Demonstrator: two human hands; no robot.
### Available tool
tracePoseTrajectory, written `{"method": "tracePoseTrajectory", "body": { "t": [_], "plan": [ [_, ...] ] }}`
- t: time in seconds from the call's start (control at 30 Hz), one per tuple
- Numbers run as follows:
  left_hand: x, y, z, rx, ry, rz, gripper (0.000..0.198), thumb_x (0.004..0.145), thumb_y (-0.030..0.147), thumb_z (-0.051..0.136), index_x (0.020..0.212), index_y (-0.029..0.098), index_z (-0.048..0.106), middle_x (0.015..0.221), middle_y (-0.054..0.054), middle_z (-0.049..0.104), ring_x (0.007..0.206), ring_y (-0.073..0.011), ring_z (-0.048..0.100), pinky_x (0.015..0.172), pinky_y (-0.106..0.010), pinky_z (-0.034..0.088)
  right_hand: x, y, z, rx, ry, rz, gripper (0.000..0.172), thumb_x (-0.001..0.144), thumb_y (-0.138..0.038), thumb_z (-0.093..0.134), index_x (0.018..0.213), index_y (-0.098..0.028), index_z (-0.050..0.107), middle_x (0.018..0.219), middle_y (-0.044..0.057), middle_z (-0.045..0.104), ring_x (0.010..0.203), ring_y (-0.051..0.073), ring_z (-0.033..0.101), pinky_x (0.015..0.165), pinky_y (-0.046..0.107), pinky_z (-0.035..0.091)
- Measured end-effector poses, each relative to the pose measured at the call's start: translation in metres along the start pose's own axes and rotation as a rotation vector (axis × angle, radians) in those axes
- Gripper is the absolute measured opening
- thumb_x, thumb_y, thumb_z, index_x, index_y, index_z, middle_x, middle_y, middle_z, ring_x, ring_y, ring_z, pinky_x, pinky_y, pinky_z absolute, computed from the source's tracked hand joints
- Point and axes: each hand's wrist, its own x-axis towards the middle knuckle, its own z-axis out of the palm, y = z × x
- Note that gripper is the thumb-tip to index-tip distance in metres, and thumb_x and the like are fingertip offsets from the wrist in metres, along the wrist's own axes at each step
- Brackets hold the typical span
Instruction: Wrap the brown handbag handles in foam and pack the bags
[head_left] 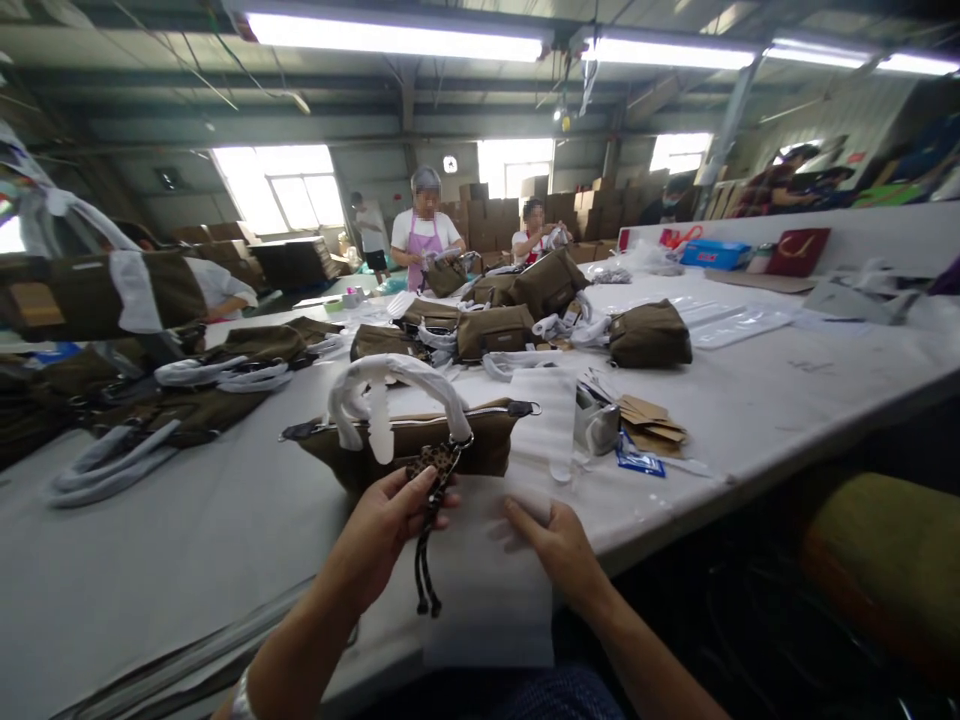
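An olive-brown handbag [487,443] stands upright on the table in front of me, its zip along the top and its handles [409,368] wrapped in white material. From a ring on the bag hangs a dark patterned charm [436,462] with black cords. My left hand [401,515] pinches this charm between thumb and fingers. My right hand [551,540] grips the edge of a thin white wrapping sheet [487,600], which hangs down over the table's front edge. Part of the sheet passes behind the left fingers.
Several similar handbags [495,332] lie across the table [787,400]. Brown paper tags [651,422] and a blue packet [639,458] lie right of my bag. Further bags [255,345] are piled at left. Two people [425,235] work across the table. A blue box [715,253] stands at back right.
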Motion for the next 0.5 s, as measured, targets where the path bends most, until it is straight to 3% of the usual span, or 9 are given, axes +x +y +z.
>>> {"method": "tracePoseTrajectory", "body": {
  "t": [0.13,0.27,0.37,0.5],
  "plan": [
    [-0.006,-0.015,0.012,-0.122,-0.01,-0.112,0.03,0.083,0.034,0.076,0.102,0.011,0.072,0.108,-0.015,0.074,0.083,-0.0179,0.072,0.067,-0.024,0.06,0.017,-0.008,0.024,0.279,-0.079,-0.02,0.046,0.079,-0.054,0.075,0.098,-0.013,0.076,0.09,0.01,0.076,0.078,0.024,0.07,0.068,0.032,0.055],
    [0.0,-0.038,0.016,-0.122,0.03,-0.104,0.039,0.077,0.04,0.082,0.099,0.009,0.072,0.1,-0.015,0.075,0.082,-0.019,0.072,0.071,-0.026,0.061,0.031,-0.016,0.033,0.401,-0.136,0.003,0.042,0.078,-0.05,0.076,0.098,-0.013,0.076,0.084,0.008,0.075,0.076,0.023,0.069,0.068,0.033,0.055],
    [0.008,-0.048,0.014,-0.083,0.063,-0.047,0.046,0.072,0.047,0.084,0.095,0.008,0.073,0.092,-0.014,0.075,0.079,-0.0187,0.072,0.069,-0.025,0.059,0.034,-0.024,0.032,0.37,-0.121,-0.007,0.042,0.078,-0.052,0.075,0.093,-0.013,0.076,0.084,0.008,0.075,0.075,0.024,0.069,0.069,0.034,0.055],
    [0.016,-0.055,0.014,-0.048,0.047,-0.005,0.046,0.074,0.049,0.082,0.096,0.01,0.074,0.088,-0.01,0.075,0.079,-0.0191,0.071,0.072,-0.027,0.059,0.037,-0.029,0.032,0.159,-0.06,-0.122,0.042,0.078,-0.054,0.075,0.095,-0.015,0.078,0.092,0.009,0.077,0.087,0.027,0.071,0.078,0.037,0.056]
  ]
}}
